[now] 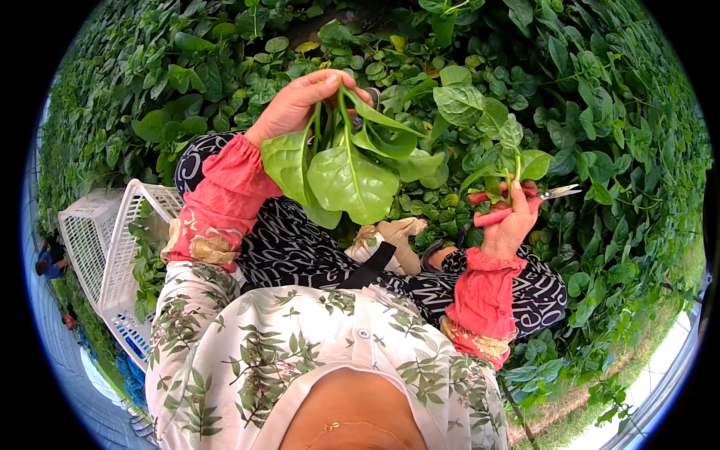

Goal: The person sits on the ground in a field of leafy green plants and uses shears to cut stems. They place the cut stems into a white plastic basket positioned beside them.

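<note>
My left hand (306, 101) grips a bunch of leafy green stems (354, 174) by their upper ends, the broad leaves hanging down over my lap. On the right, my right hand (512, 216) holds red-handled pruning scissors (554, 193) against the palm, their metal blades pointing right. Between the thumb and fingers of that same hand stands a leafy shoot (514, 140), its leaves upward. The two hands are well apart. How far the blades are parted is hard to tell.
Dense leafy plants (590, 140) surround me in front and on both sides. White plastic crates (107, 247) stand at my left, one with cut greens (147, 281) inside. A cloth bundle (396, 242) lies by my legs. A person (50, 261) is far off at the left edge.
</note>
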Demonstrator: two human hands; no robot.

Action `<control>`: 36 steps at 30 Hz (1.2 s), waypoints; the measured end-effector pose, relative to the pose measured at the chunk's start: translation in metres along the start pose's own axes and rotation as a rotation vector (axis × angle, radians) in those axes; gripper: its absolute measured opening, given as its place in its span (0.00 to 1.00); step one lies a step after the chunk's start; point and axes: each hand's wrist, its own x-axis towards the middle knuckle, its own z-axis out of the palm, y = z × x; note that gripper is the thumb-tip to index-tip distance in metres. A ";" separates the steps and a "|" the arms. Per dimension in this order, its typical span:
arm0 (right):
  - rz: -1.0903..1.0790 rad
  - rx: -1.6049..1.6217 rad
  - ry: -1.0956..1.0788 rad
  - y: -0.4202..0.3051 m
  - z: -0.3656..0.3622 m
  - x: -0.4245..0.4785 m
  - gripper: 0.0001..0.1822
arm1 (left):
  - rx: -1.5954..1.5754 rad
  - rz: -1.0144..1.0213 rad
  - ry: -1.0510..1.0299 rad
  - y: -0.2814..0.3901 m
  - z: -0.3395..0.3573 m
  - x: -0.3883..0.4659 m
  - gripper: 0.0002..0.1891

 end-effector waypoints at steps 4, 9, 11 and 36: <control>0.013 0.061 -0.056 -0.003 0.002 -0.007 0.13 | -0.047 0.491 0.256 0.086 -0.027 -0.092 0.11; 0.012 0.120 -0.176 -0.013 -0.005 -0.012 0.18 | 0.590 0.526 1.059 0.183 -0.125 -0.353 0.15; 0.013 0.228 -0.143 -0.011 -0.014 -0.007 0.19 | 0.770 0.282 1.224 0.197 -0.188 -0.464 0.20; 0.057 -0.021 -0.156 -0.042 -0.049 -0.068 0.22 | 0.697 0.112 -0.297 -0.088 0.012 0.069 0.05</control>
